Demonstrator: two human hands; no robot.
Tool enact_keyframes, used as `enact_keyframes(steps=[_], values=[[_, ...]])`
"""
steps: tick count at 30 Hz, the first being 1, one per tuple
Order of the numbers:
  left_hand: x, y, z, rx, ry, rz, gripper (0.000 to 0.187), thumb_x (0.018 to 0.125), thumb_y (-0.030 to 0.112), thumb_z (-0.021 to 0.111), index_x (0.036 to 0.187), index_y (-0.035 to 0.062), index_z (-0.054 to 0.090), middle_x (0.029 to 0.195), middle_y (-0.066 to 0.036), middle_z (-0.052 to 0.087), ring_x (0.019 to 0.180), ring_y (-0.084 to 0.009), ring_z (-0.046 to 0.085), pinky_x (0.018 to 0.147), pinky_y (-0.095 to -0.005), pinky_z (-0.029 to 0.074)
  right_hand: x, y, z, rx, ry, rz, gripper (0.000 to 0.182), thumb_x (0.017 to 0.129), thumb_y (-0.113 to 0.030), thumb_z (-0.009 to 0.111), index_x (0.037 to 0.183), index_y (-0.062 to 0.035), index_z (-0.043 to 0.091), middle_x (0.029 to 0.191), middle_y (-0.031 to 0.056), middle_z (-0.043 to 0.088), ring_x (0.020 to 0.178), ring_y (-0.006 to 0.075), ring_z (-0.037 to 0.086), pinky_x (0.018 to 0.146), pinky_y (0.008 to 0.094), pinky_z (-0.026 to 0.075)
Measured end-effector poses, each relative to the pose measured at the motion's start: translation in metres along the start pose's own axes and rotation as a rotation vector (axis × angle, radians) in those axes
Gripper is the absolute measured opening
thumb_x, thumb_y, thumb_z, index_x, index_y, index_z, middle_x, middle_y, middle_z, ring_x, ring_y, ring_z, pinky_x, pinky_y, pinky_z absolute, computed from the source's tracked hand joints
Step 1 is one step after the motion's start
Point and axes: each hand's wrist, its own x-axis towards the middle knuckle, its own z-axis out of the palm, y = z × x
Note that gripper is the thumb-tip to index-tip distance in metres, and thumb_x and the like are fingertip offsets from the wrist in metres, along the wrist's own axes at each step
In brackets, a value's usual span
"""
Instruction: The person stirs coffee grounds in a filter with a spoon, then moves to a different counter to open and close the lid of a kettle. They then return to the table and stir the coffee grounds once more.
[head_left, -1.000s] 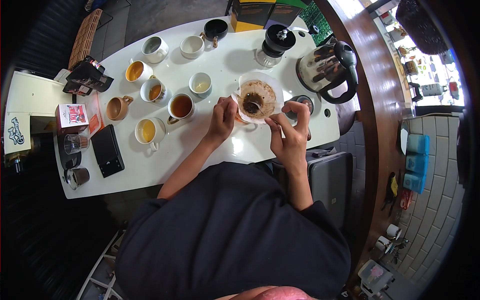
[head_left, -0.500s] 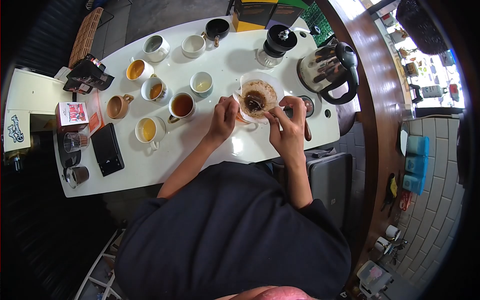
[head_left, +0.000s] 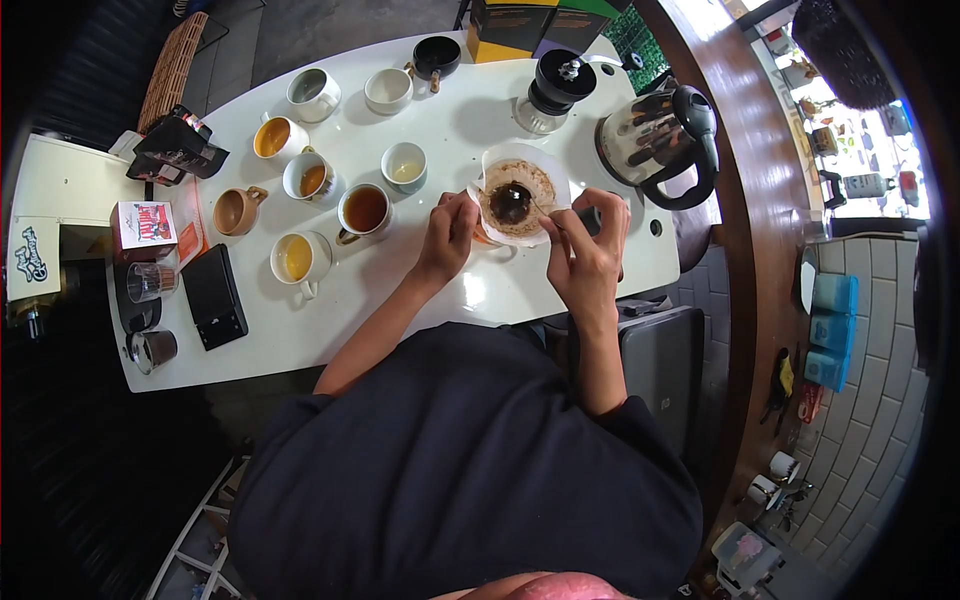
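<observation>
A white paper coffee filter stands open near the table's front edge, with wet brown grounds inside. What supports it is mostly hidden, though an orange patch shows beneath. My left hand is closed, its fingertips pinching the filter's left edge. At the right edge, my right hand grips a thin spoon whose tip reaches into the dark middle of the grounds. Just left of the filter stand a cup of pale liquid and a cup of dark tea-coloured liquid.
Several more cups, including a yellow-filled cup, spread across the table's left half. A black scale lies at the left. Behind the filter is a hand grinder; a glass kettle stands at the right, close to my right hand.
My right hand has shifted slightly right with the spoon, which now reaches less far across the filter. A dark, shiny centre shows more plainly in the grounds. My left hand has stayed put.
</observation>
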Motion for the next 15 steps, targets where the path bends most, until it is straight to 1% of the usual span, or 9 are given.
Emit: enact_keyframes(steps=[8, 10, 14, 15], values=[[0.000, -0.002, -0.001, -0.004, -0.008, -0.001, 0.030, 0.104, 0.019, 0.045, 0.081, 0.0015, 0.052, 0.070, -0.009, 0.051, 0.077, -0.0241, 0.045, 0.074, -0.0375, 0.040, -0.003, 0.004, 0.003, 0.034, -0.014, 0.022, 0.012, 0.082, -0.013, 0.076, 0.086, -0.0067, 0.067, 0.104, 0.0096, 0.054, 0.098, 0.0299, 0.052, 0.088, 0.0439, 0.039], [0.000, -0.003, 0.000, 0.003, -0.024, -0.054, 0.030, 0.104, 0.019, 0.044, 0.082, 0.0014, 0.052, 0.070, -0.009, 0.052, 0.076, -0.0243, 0.045, 0.074, -0.0377, 0.040, -0.004, 0.001, 0.004, 0.012, -0.051, -0.012, 0.012, 0.082, -0.012, 0.076, 0.087, -0.0064, 0.067, 0.104, 0.0099, 0.054, 0.098, 0.0300, 0.053, 0.088, 0.0440, 0.039], [0.000, 0.001, 0.000, 0.016, -0.017, -0.060, 0.030, 0.104, 0.019, 0.044, 0.082, 0.0014, 0.053, 0.070, -0.010, 0.052, 0.076, -0.0244, 0.045, 0.074, -0.0380, 0.040, -0.008, -0.005, 0.008, 0.045, -0.071, -0.007, 0.012, 0.083, -0.013, 0.075, 0.089, -0.0061, 0.066, 0.104, 0.0103, 0.054, 0.099, 0.0303, 0.053, 0.088, 0.0443, 0.040], [0.000, 0.002, -0.001, 0.013, -0.028, -0.090, 0.030, 0.105, 0.019, 0.044, 0.082, 0.0015, 0.053, 0.070, -0.010, 0.052, 0.076, -0.0244, 0.045, 0.074, -0.0380, 0.040, -0.008, -0.006, 0.007, 0.045, -0.071, -0.007, 0.012, 0.083, -0.013, 0.075, 0.089, -0.0061, 0.066, 0.104, 0.0103, 0.054, 0.099, 0.0303, 0.053, 0.088, 0.0443, 0.040]])
